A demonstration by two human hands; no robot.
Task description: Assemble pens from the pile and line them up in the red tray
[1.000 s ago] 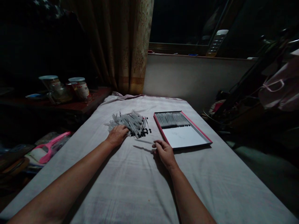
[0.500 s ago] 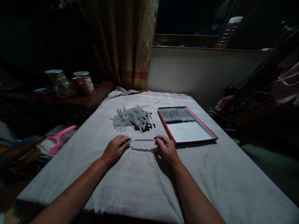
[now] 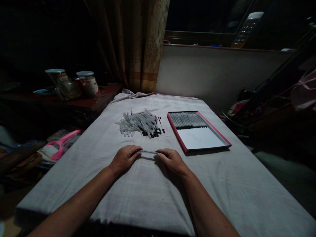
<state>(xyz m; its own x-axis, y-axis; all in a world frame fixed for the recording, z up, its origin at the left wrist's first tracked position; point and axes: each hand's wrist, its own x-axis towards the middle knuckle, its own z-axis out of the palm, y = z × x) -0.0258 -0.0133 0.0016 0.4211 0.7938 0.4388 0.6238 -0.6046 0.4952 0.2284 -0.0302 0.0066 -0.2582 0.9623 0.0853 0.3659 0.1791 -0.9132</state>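
Note:
Between my two hands a slim pen (image 3: 149, 152) is held level just above the cloth. My left hand (image 3: 125, 158) pinches its left end, and my right hand (image 3: 172, 160) pinches its right end; the fingers cover both tips. Beyond them lies a loose heap of clear pen barrels (image 3: 133, 122), mixed with black caps or plugs (image 3: 154, 133) and a few thin dark rods. To the right is a shallow box (image 3: 184, 144) with pink and black edges. A tidy row of pens (image 3: 189, 120) fills its far half, and its white bottom shows in the near half.
A pale cloth (image 3: 138, 200) covers the table. At left, a dark red side table (image 3: 103, 95) bears jars (image 3: 89, 84) and a glass jug (image 3: 69, 90). A pink-handled object (image 3: 59, 148) lies lower left. Behind are a curtain (image 3: 148, 49) and a sill with a bottle (image 3: 247, 29).
My hands have come closer together, and less of the pen shows between them. My left fingers now close on its left end, which was apart from them before. The view has shifted slightly.

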